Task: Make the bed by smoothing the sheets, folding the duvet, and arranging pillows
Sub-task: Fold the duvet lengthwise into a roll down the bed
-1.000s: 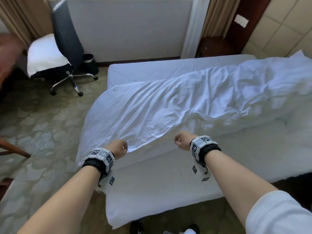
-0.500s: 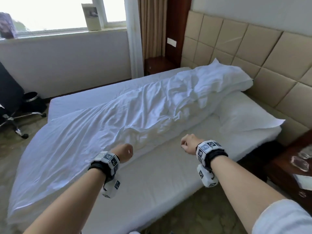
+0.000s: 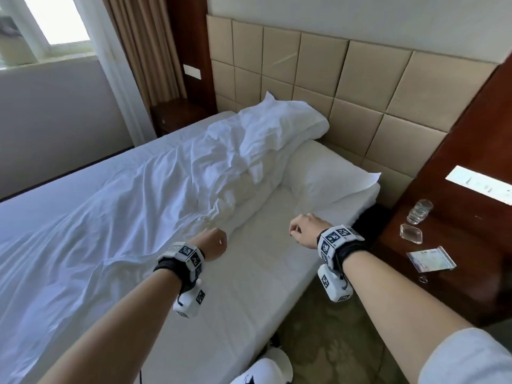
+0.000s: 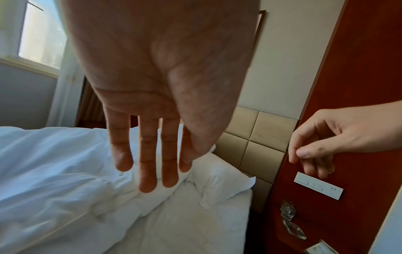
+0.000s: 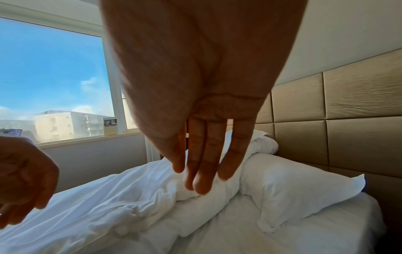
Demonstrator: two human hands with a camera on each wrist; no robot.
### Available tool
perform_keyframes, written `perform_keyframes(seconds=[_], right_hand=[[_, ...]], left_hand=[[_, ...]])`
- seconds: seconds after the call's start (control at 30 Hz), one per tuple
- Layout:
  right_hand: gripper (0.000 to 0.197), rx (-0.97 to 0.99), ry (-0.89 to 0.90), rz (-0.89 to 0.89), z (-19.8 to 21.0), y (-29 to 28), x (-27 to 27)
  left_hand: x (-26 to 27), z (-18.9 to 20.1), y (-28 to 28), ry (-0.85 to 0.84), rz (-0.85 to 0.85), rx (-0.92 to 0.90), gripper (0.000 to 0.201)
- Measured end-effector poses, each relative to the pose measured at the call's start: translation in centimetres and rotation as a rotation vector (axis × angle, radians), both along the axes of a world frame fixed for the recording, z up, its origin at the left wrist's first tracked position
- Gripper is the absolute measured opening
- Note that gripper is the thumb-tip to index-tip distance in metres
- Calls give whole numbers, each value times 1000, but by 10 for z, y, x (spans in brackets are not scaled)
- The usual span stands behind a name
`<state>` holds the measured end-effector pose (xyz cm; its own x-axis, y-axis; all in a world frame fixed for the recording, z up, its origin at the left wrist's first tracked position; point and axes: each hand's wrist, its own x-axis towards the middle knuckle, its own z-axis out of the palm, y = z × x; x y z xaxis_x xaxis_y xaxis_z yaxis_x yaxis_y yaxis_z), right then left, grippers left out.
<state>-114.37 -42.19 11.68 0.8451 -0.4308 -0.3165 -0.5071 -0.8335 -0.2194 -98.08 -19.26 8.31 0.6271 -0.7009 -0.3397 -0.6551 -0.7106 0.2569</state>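
I hold both arms out over the near edge of the bed [image 3: 249, 286]. My left hand [image 3: 212, 246] hovers above the sheet beside the duvet [image 3: 124, 217], its fingers [image 4: 147, 165] straight, slightly spread, holding nothing. My right hand [image 3: 303, 230] hangs just short of the near pillow [image 3: 327, 178], fingers [image 5: 204, 163] straight and close together in the wrist view, empty. I count one rumpled duvet lying lengthwise and two pillows; the far pillow [image 3: 282, 120] is against the headboard [image 3: 360, 92]. One glass [image 3: 419, 212] stands on the nightstand [image 3: 457, 273].
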Motion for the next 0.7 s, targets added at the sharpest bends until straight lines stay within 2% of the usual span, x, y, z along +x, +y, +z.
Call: perform_keyframes(seconds=[0.2,0.37,0.5,0.7], right_hand=[[18,-57,60,17,-1,-100,53],[19,-91,122,53,4,-182,118],[22,-83,113,86,-6,-223,170],[23,-41,114,213,-39,-241,253]], left_hand=[[59,-20,-106,-46,-16,-39,31],[115,-33,-177,-11,70,-72,32],[152,-41,-200,59,169,-104,35],[198,-60,-194,62,309,-81,46]])
